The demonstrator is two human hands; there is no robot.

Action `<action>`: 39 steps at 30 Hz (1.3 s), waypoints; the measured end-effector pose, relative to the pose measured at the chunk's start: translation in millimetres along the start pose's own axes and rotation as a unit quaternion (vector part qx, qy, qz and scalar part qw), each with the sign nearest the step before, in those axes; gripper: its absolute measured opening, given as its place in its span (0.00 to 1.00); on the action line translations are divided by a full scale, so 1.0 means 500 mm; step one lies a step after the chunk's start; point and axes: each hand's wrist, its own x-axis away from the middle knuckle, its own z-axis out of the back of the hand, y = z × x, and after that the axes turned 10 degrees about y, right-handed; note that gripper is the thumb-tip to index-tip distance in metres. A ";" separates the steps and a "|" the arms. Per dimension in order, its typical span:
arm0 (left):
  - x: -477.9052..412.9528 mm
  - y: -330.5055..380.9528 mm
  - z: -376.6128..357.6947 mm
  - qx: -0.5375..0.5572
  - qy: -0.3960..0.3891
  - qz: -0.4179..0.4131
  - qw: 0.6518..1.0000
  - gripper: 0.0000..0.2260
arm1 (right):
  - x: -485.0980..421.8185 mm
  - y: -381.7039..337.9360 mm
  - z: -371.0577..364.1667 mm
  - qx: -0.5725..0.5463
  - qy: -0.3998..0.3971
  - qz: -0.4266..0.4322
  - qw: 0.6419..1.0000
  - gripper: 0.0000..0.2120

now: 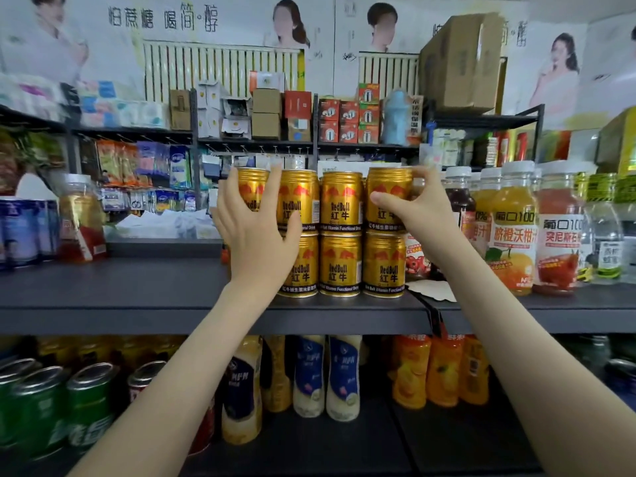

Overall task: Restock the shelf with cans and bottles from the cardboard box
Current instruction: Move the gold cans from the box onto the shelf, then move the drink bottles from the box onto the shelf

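- Both forearms reach up from the bottom of the view toward the upper shelf (137, 304), where the gold cans stand two tiers high near its front edge.
- My left hand (256, 235) lies spread over the left end of the stack, fingers wrapped round the top-left can (251, 189), palm against the cans beside it.
- My right hand (418, 211) pinches the top-right can (387, 197), thumb on its front, fingers round its far side; that can sits on the lower tier (340, 265).
- As I judge it, I am seating and squaring the top tier; next I must let go gently so nothing topples, then go back for more stock.
- No cardboard box to draw from shows here; I cannot tell where it is.
- Right of the stack, juice bottles (514, 222) crowd the same shelf; its left stretch lies bare up to a jar (81, 218).
- Below, green cans (41, 404) and pale bottles (323, 373) fill the lower shelf; behind runs a rack of small goods under wall posters.
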 end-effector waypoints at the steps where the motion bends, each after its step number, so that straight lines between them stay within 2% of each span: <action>1: 0.001 -0.009 -0.003 -0.018 -0.007 0.002 1.000 0.27 | -0.001 0.007 -0.003 0.004 -0.003 -0.001 1.000 0.41; 7: 0.020 -0.038 -0.020 -0.009 -0.068 0.063 0.996 0.27 | 0.001 0.028 -0.009 0.005 -0.022 0.002 1.000 0.36; 12: 0.018 -0.048 -0.017 0.023 -0.066 0.059 0.996 0.29 | 0.021 0.037 -0.014 0.040 -0.056 0.043 0.997 0.43; 18: 0.027 -0.058 -0.023 -0.001 -0.055 0.026 0.998 0.27 | 0.040 0.076 -0.038 0.057 0.007 0.096 0.994 0.46; 23: 0.028 -0.056 -0.017 -0.001 -0.062 0.019 0.998 0.26 | 0.042 0.084 -0.038 0.087 0.019 0.109 0.990 0.48; 26: 0.039 -0.052 -0.004 -0.003 -0.069 0.018 0.997 0.27 | 0.088 0.074 -0.038 0.190 0.080 0.194 0.959 0.44; 28: 0.060 -0.041 0.016 -0.007 -0.059 0.011 0.998 0.26 | 0.138 0.061 -0.041 0.189 0.114 0.263 0.939 0.36; 29: 0.078 -0.034 0.032 -0.001 -0.047 0.008 0.999 0.25 | 0.170 0.056 -0.044 0.159 0.110 0.279 0.941 0.31; 31: 0.131 -0.028 0.070 0.045 -0.008 -0.003 0.999 0.21 | 0.251 0.055 -0.060 0.083 0.077 0.303 0.946 0.21; 33: 0.213 -0.039 0.112 0.086 0.015 -0.028 0.996 0.17 | 0.346 0.063 -0.084 0.034 0.034 0.330 0.943 0.15; 36: 0.359 -0.092 0.175 0.075 -0.048 0.006 0.996 0.16 | 0.484 0.110 -0.138 -0.025 -0.100 0.315 0.944 0.11; 39: 0.499 -0.158 0.259 0.012 -0.148 0.134 0.980 0.19 | 0.600 0.191 -0.196 -0.085 -0.213 0.230 0.946 0.11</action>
